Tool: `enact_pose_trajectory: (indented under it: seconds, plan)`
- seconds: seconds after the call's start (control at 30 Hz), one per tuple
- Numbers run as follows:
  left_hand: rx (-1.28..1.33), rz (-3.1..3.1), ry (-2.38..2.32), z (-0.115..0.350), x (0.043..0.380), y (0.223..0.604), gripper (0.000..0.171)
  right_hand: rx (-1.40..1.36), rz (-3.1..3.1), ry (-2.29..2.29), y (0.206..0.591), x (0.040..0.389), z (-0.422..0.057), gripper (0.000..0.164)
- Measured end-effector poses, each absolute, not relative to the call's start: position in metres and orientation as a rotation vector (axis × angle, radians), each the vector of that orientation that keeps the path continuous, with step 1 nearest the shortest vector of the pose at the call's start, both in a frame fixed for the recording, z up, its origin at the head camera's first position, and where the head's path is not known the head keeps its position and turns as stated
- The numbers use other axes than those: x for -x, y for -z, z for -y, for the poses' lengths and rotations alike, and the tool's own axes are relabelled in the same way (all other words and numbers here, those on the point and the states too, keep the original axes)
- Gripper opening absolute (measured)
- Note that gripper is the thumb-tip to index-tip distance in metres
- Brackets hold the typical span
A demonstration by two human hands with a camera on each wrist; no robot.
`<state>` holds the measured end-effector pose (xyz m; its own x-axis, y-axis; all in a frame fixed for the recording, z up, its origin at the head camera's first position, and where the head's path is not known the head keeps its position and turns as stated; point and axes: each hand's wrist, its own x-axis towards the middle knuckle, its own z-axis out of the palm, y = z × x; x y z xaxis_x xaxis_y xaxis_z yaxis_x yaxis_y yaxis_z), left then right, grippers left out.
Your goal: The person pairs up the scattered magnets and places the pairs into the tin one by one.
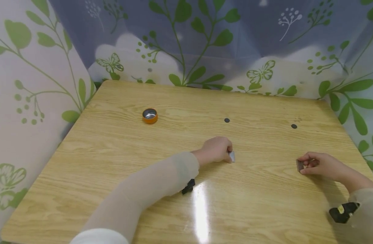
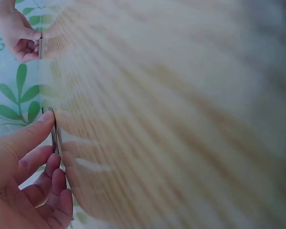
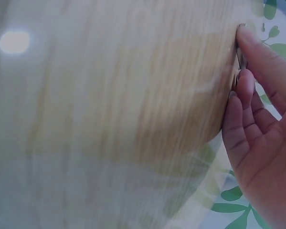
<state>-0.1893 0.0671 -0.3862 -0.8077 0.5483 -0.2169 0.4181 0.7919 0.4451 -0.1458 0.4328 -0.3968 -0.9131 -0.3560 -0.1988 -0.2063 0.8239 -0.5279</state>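
Note:
Near the middle of the table, my left hand [image 1: 215,149] pinches a small flat silvery rectangular piece [image 1: 232,156] between thumb and fingers. Seen edge-on in the left wrist view, that piece [image 2: 55,136] is thin and stands against the wooden surface. Farther right, my right hand [image 1: 323,166] pinches a similar small flat piece [image 1: 299,165], which looks darker and brownish. Its thin edge [image 3: 241,55] shows beside the thumb in the right wrist view. What kind of pieces they are, I cannot tell. Beyond the hands lie a small dark disc [image 1: 227,120] and another dark disc [image 1: 294,126].
A small orange bowl [image 1: 150,116] with a shiny metal inside stands at the back left of the wood-grain table [image 1: 113,149]. Leaf-patterned cloth [image 1: 198,51] hangs behind the table and along both sides. Bright light reflects off the front part of the tabletop.

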Motion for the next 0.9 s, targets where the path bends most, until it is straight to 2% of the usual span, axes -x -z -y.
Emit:
enact_pose_trajectory:
  seconds: [0.6,0.9]
  plan:
    - [-0.744,-2.657,-0.525,-0.077,0.187,0.387,0.030,0.364,-2.681,0.756,0.396,0.148,-0.431,0.039]
    - [-0.761,-2.643,-0.550,-0.082,0.186,0.388,0.029,0.424,-2.710,0.744,0.395,0.147,-0.426,0.036]
